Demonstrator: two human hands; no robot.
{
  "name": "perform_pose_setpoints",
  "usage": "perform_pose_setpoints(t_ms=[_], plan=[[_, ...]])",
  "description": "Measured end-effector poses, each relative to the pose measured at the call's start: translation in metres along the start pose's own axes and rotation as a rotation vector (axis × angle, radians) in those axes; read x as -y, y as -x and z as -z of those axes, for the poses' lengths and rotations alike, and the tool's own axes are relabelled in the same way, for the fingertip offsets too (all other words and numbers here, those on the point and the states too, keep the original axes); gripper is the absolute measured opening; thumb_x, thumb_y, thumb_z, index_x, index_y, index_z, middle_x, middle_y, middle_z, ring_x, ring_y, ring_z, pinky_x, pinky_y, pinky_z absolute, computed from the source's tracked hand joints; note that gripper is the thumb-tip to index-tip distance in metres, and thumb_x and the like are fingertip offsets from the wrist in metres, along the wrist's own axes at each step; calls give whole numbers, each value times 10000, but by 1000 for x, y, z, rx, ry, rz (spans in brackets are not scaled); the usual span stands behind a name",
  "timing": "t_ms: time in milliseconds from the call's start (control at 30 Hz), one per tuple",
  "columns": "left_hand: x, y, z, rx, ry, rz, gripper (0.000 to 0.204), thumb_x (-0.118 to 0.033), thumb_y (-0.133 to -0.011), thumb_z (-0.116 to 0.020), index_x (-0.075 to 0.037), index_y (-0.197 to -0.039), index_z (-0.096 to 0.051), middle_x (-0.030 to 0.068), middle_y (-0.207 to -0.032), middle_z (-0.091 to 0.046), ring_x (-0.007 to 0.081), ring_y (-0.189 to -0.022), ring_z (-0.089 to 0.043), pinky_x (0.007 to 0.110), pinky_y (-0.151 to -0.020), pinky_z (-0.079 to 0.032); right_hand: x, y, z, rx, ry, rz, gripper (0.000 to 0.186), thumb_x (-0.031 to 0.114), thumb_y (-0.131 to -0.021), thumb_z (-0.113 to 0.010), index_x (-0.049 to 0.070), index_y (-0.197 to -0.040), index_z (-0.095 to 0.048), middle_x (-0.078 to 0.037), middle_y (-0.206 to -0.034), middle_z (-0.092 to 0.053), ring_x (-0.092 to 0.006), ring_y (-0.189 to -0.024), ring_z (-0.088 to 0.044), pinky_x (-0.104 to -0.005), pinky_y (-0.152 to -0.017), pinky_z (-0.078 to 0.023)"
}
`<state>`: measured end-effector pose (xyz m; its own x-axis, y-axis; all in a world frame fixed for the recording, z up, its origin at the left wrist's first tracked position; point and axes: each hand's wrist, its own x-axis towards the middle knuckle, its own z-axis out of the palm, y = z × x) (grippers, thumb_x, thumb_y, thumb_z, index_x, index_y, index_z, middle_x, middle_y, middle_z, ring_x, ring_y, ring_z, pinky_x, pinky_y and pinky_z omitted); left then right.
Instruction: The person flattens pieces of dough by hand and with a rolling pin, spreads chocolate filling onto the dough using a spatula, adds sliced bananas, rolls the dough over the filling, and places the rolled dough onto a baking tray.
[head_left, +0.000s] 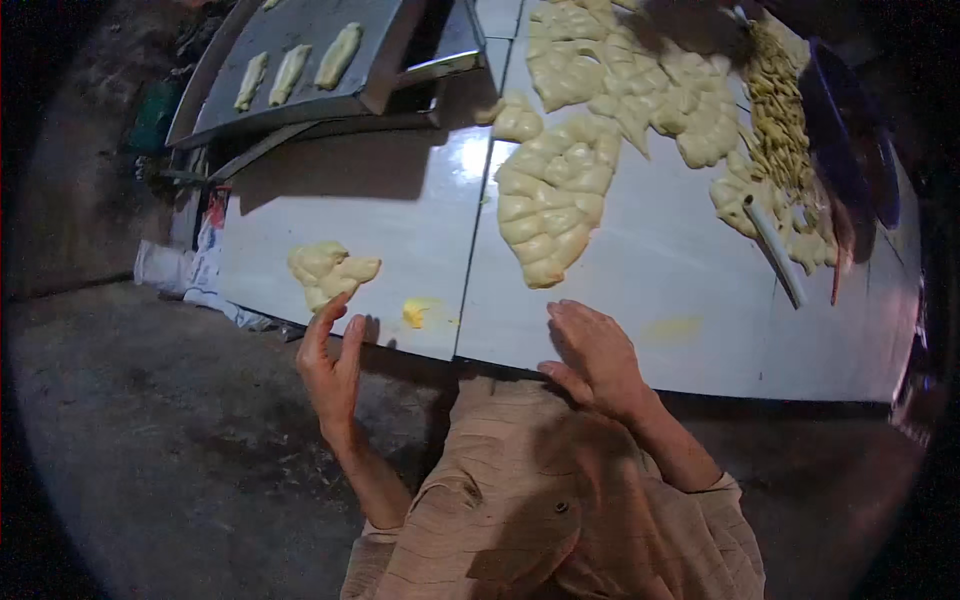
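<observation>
My left hand [332, 368] is at the near left edge of the white table, thumb and fingers apart. Its fingertips reach the near edge of a small pale dough lump [322, 270]; I cannot tell if they press on it. A yellow smear, perhaps fat, [418, 312] lies just right of that hand. My right hand [600, 352] hovers by the table's front edge, fingers stretched out and thumb apart, holding nothing. Just beyond it is a large sheet of joined dough pieces [558, 195].
At the far left, a metal tray [232, 98] bears several dough strips [290, 75]. More dough pieces [690, 100] spread across the back. On the right are a pile of brownish-yellow filling strips [778, 105], a pale tube-like rod [775, 252] and a dark blue basin [845, 130].
</observation>
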<state>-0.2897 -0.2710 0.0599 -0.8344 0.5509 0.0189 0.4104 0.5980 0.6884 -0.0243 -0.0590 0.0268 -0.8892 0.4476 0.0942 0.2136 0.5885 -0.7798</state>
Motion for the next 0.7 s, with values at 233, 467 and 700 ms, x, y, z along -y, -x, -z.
perform_pose_setpoints(t_ms=[233,467,700], plan=[[32,20,25,-174,68,101,289,-131,-923,-745,-29,-1193,-718,147,-1093,-729,231,-992,-693,366,-843,-539,39,-50,-94,426,561,410,790,520,-953,-572,58,-1550,-341,-118,-1622,-328,-262,-1511,-283,-612,-1213,-191],[53,23,34,-229,83,202,281,-143,-925,-733,-18,-1176,-714,142,-1177,-716,250,-1117,-668,388,-963,-514,53,-78,-56,340,437,302,336,251,-879,-711,28,-1126,-675,-142,-1142,-674,-290,-1073,-619,-553,-1049,-405],[68,-32,26,-221,-145,-84,289,-127,-921,-697,-11,-1186,-694,202,-1338,-622,365,-1236,-598,446,-1035,-467,69,-191,-107,72,56,259,248,230,-906,-697,52,-1079,-699,-114,-963,-699,-309,-931,-647,-436,-842,-480]])
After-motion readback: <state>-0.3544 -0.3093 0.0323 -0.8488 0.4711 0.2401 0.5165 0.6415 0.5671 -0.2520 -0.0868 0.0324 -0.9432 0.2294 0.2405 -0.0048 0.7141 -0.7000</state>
